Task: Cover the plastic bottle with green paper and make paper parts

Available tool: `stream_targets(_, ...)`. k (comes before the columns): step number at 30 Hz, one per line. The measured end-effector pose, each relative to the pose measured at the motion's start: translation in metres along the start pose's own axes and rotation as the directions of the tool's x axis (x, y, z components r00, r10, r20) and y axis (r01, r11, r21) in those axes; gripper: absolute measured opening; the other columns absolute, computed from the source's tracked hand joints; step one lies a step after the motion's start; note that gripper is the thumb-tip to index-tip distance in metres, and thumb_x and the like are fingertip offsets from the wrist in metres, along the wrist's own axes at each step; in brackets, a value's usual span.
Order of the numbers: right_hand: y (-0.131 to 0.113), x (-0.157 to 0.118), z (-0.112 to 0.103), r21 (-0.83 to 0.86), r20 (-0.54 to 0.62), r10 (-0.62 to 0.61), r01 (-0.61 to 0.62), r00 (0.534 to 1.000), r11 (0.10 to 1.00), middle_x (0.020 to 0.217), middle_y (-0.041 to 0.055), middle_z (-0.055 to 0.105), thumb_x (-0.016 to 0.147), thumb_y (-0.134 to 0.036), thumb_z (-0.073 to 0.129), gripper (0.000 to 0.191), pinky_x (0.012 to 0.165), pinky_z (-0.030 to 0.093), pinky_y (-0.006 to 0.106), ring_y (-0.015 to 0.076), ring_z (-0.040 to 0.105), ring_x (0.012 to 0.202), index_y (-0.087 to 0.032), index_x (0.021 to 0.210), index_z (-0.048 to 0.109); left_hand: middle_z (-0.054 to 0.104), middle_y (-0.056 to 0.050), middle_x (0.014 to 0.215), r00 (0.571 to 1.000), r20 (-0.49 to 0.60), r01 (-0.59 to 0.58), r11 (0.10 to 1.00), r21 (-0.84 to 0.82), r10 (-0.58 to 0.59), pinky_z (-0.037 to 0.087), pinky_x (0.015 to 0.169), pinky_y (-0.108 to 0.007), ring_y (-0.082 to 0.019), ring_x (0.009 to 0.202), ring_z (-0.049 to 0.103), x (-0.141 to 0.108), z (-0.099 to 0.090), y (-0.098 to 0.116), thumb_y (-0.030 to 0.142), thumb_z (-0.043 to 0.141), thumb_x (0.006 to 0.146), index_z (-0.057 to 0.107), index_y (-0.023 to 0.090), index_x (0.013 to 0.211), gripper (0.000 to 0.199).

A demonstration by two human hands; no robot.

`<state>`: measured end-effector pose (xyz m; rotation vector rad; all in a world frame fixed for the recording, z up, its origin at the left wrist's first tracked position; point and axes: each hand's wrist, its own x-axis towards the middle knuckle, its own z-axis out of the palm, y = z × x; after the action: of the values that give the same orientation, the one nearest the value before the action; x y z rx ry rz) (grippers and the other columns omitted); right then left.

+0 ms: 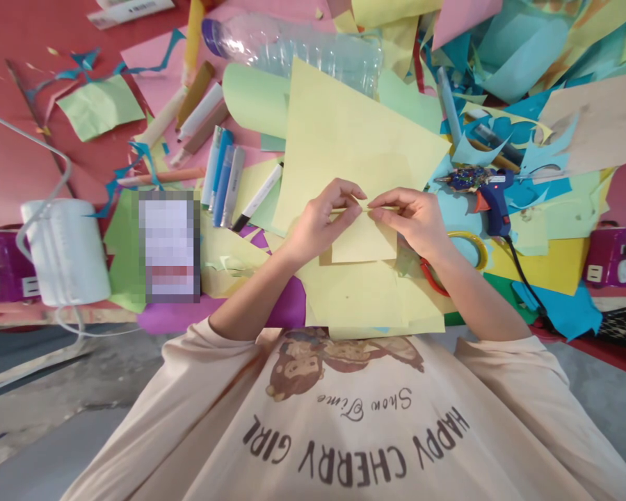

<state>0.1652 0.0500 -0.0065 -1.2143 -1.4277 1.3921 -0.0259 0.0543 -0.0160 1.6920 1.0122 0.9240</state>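
Your paper pale yellow, your shirt cream with brown cartoon print and dark lettering, your glue gun blue with orange trigger, bottle cap violet, table red.

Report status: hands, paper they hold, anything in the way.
Left hand and right hand pinching small yellow paper at far edge. It lies over other yellow sheets. Glue gun off to right, clear of both hands.

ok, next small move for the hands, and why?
I'd probably slide the left hand and right hand apart along the small sheet's far edge, pressing it flat: both pinch near that edge's middle, their tips almost meeting.
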Motion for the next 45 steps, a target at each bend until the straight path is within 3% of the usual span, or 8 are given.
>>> stream_targets(5,-0.001,0.000,0.000,-0.022,0.005,-0.017,0.017,1.000,1.000,0.075,-0.0008,0.071,0.076,-0.029,0.073,0.010,0.060,0.049,0.023,0.0108,0.062,0.066,-0.019,0.081,0.074,0.065,0.000,0.100,0.997,-0.026,-0.078,0.997,0.021,0.079,0.053,0.072,-0.020,-0.006,0.080,0.067,0.000,0.001,-0.003,0.014,0.055,0.086,0.050,0.022,0.101,0.018)
stream_targets(14,-0.002,0.000,0.001,-0.016,-0.001,0.002,-0.002,1.000,1.000,0.073,-0.0011,0.069,0.075,-0.029,0.074,0.012,0.052,0.042,0.021,0.0086,0.057,0.060,-0.019,0.081,0.074,0.064,0.002,0.094,0.992,-0.078,-0.102,0.995,0.014,0.103,0.053,0.068,-0.019,-0.007,0.077,0.068,0.000,0.002,-0.005,0.013,0.060,0.082,0.050,0.022,0.102,0.024)
stream_targets(29,0.000,0.001,-0.001,0.062,0.023,-0.057,0.055,0.998,0.997,0.077,-0.0012,0.070,0.078,-0.026,0.073,0.007,0.066,0.052,0.023,0.0103,0.064,0.072,-0.020,0.079,0.072,0.065,0.000,0.098,0.975,-0.081,-0.202,0.977,0.062,0.206,0.056,0.072,-0.021,-0.008,0.078,0.069,-0.002,0.001,-0.008,0.016,0.061,0.083,0.051,0.024,0.104,0.025)
stream_targets(36,0.002,0.000,-0.001,0.096,0.036,-0.085,0.081,0.996,0.992,0.077,-0.0020,0.069,0.078,-0.026,0.073,0.005,0.063,0.049,0.021,0.0089,0.062,0.071,-0.021,0.080,0.071,0.065,0.001,0.098,0.971,-0.087,-0.217,0.974,0.061,0.222,0.056,0.072,-0.019,-0.007,0.078,0.069,-0.003,0.002,-0.010,0.015,0.063,0.082,0.052,0.025,0.105,0.028)
stream_targets(45,0.001,-0.001,-0.002,0.151,0.058,-0.067,0.058,0.996,0.987,0.076,-0.0008,0.066,0.078,-0.036,0.074,0.019,0.057,0.044,0.019,0.0078,0.058,0.068,-0.019,0.077,0.065,0.065,0.000,0.099,0.977,-0.066,-0.202,0.978,0.052,0.205,0.056,0.072,-0.020,-0.008,0.080,0.069,-0.003,0.001,-0.009,0.017,0.061,0.082,0.052,0.024,0.105,0.026)
